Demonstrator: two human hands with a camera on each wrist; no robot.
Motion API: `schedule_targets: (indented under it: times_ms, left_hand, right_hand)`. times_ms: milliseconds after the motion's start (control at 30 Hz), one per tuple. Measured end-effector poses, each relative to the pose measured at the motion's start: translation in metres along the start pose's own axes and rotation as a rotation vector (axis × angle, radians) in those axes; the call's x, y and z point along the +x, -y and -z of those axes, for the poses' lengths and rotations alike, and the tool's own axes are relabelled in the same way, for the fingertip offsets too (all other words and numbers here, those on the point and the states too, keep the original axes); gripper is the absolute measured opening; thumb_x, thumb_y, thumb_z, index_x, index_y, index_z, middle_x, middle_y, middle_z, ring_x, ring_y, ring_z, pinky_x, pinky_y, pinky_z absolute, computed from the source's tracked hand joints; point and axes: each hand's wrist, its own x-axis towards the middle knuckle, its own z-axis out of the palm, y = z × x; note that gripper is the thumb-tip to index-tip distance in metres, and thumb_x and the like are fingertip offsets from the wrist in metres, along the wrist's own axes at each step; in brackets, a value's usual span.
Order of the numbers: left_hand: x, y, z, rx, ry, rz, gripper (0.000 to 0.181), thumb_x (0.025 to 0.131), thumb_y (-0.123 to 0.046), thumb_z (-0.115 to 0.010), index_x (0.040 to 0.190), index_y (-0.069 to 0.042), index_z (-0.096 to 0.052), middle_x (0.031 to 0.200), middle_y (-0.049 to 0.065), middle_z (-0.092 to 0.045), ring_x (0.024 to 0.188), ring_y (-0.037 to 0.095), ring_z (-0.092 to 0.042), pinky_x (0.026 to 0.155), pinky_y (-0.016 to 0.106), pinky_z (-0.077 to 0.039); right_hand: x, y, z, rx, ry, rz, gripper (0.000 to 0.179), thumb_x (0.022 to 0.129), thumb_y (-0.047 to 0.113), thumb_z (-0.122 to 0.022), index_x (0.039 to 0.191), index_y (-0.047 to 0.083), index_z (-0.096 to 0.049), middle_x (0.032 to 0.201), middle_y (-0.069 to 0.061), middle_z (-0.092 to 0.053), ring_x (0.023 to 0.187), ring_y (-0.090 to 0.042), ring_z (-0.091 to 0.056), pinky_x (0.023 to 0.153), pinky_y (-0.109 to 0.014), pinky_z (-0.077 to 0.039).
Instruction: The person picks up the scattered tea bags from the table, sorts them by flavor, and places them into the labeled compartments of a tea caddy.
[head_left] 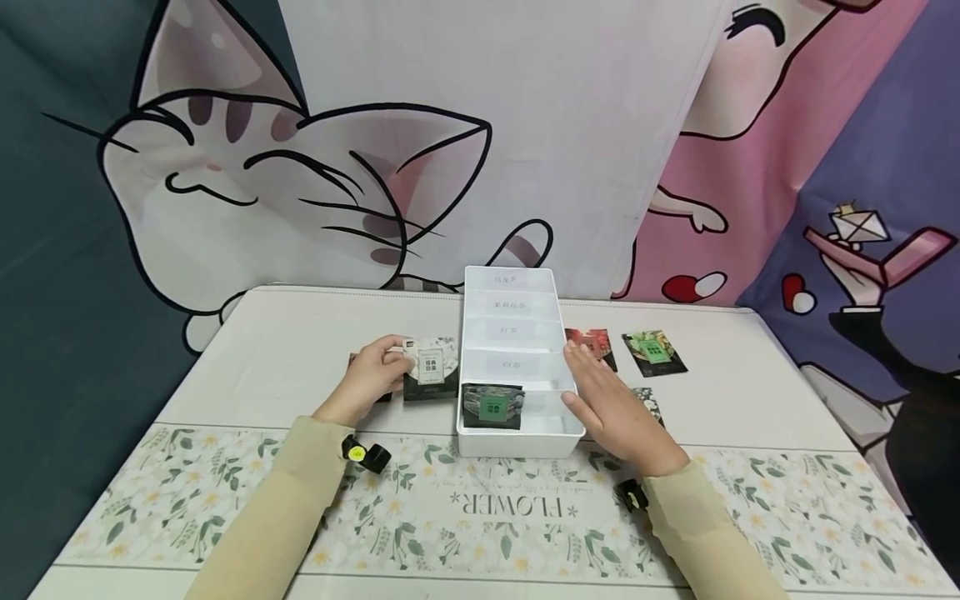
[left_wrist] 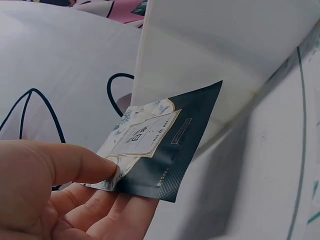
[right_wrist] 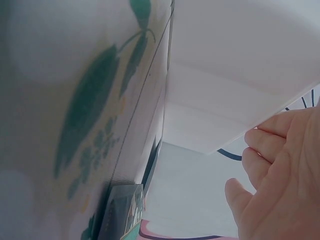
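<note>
My left hand (head_left: 372,377) pinches a tea sachet (head_left: 431,367) between thumb and fingers, just left of the white divided box (head_left: 517,444). The sachet is black below and pale floral above, with a white label; in the left wrist view it is tilted beside the box wall. My right hand (head_left: 611,406) has its fingers extended, with the fingertips at the box's right rim. A dark sachet with a green label (head_left: 492,407) leans in the front compartment, on its left side. Another dark sachet (head_left: 385,397) lies mostly hidden behind my left hand.
Right of the box lie a red sachet (head_left: 602,342) and a green one (head_left: 655,352). A black-and-white sachet (head_left: 647,402) is partly covered by my right hand. Labelled compartments (head_left: 510,331) run toward the back of the box. A floral runner (head_left: 450,533) crosses the table front.
</note>
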Motion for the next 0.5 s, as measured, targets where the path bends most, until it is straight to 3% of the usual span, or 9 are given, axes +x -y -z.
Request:
schedule_targets:
  times_ms: [500]
  left_hand:
    - [-0.0051, -0.0084, 0.0004, -0.033, -0.080, 0.006, 0.035, 0.102, -0.012, -0.053, 0.135, 0.001, -0.056, 0.116, 0.014, -0.070, 0.083, 0.007, -0.062, 0.069, 0.021, -0.055]
  right_hand:
    - [-0.0012, 0.0020, -0.0016, -0.004, -0.020, 0.016, 0.066, 0.110, 0.038, -0.039, 0.163, 0.006, -0.015, 0.168, -0.013, -0.018, 0.156, -0.029, -0.009, 0.124, -0.054, -0.017]
